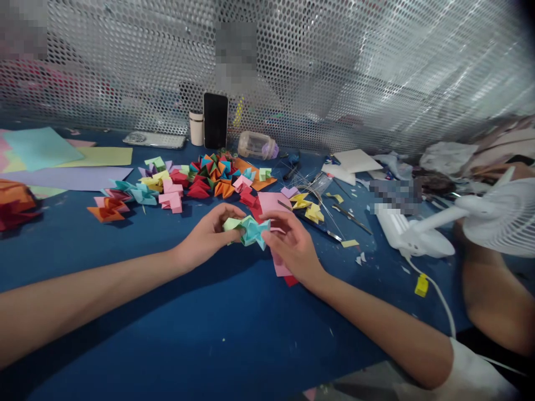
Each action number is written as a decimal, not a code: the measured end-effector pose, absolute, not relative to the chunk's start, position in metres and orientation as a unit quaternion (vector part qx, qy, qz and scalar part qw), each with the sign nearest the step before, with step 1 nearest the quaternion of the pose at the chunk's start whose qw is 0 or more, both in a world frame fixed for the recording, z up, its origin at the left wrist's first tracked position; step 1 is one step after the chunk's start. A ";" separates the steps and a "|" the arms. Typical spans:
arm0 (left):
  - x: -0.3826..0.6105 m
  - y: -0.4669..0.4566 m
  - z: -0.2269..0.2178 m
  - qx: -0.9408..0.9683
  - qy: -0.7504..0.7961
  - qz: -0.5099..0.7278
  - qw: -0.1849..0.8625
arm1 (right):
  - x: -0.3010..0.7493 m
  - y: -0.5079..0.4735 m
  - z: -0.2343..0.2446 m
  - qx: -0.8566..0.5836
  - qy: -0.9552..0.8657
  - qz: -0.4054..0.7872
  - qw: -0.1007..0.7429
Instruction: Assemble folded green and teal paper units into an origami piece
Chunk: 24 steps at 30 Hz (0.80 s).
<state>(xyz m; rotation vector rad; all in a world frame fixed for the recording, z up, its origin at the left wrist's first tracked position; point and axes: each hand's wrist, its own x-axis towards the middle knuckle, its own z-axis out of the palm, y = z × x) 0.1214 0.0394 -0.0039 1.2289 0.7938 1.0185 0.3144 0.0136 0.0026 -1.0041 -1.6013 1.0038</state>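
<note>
Between my two hands, above the blue table, is a folded paper piece (253, 231) in light blue and pale green. My left hand (213, 231) pinches its green side between thumb and fingers. On the light blue side, my right hand (292, 242) grips with thumb and fingertips. Under and behind my right hand lie pink paper (282, 264) and red paper, partly covered by it. Just beyond my hands stretches a spread of folded paper pieces (215, 175) in red, orange, green, blue and pink. Several yellow folded pieces (313, 211) lie to the right.
A white fan (418, 234) with a cord stands at the right, near another person's arm (493, 289). Scissors (320, 225), tweezers (351, 217) and paper scraps lie right of centre. Coloured sheets (42, 147) are at the left. A phone (215, 120) and a jar (254, 145) are by the perforated metal wall.
</note>
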 end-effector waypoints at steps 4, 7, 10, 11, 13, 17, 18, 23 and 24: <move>0.120 0.040 -0.003 0.509 0.350 0.462 0.637 | 0.316 0.009 0.007 -0.387 -0.718 0.352 0.459; 0.117 0.038 0.001 0.515 0.332 0.440 0.656 | 0.315 0.005 0.009 -0.404 -0.741 0.320 0.430; 0.113 0.036 0.005 0.477 0.281 0.428 0.714 | 0.315 0.006 0.008 -0.407 -0.721 0.335 0.450; 0.112 0.036 0.005 0.459 0.265 0.431 0.730 | 0.315 0.006 0.007 -0.406 -0.712 0.341 0.460; 0.112 0.037 0.005 0.441 0.254 0.438 0.741 | 0.316 0.008 0.005 -0.402 -0.699 0.353 0.475; 0.114 0.039 0.001 0.449 0.285 0.443 0.721 | 0.316 0.010 0.005 -0.405 -0.682 0.360 0.492; 0.115 0.040 0.000 0.449 0.295 0.446 0.716 | 0.315 0.010 0.005 -0.406 -0.679 0.361 0.494; 0.116 0.041 -0.002 0.445 0.334 0.444 0.703 | 0.314 0.009 0.004 -0.395 -0.677 0.379 0.492; 0.116 0.041 -0.002 0.446 0.335 0.439 0.705 | 0.314 0.008 0.004 -0.392 -0.674 0.383 0.496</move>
